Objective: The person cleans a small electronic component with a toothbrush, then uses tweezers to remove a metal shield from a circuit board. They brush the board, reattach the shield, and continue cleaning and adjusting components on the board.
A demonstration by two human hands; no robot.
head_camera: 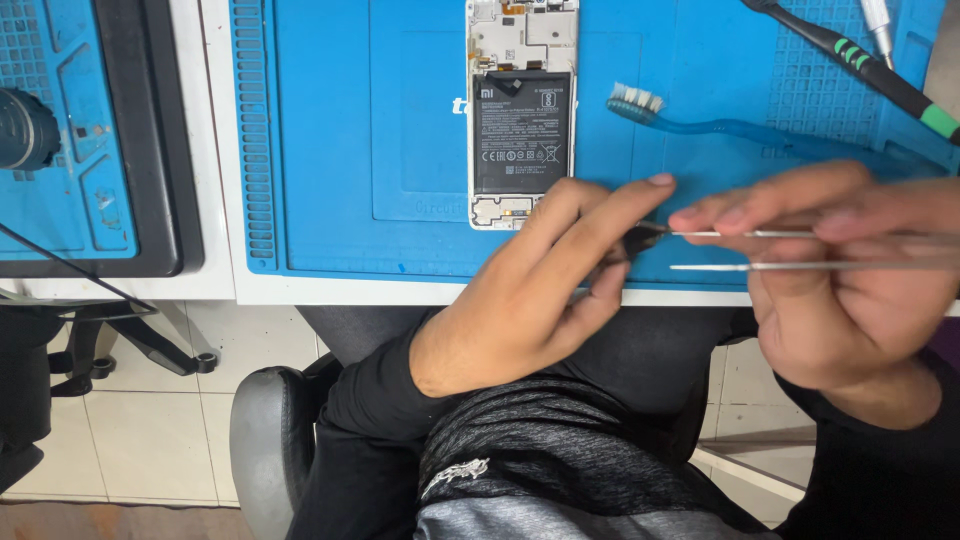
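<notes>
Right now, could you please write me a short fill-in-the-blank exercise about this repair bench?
1. The opened phone lies on a ____ mat.
2. The right hand holds metal ____.
3. The toothbrush lies to the ____ of the phone.
4. The left hand pinches a small dark part at the tweezers' ____.

Missing words: blue; tweezers; right; tips

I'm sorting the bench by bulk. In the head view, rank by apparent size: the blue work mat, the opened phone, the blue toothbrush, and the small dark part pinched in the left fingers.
1. blue work mat
2. opened phone
3. blue toothbrush, partly hidden, so phone versus toothbrush is unsure
4. small dark part
</notes>
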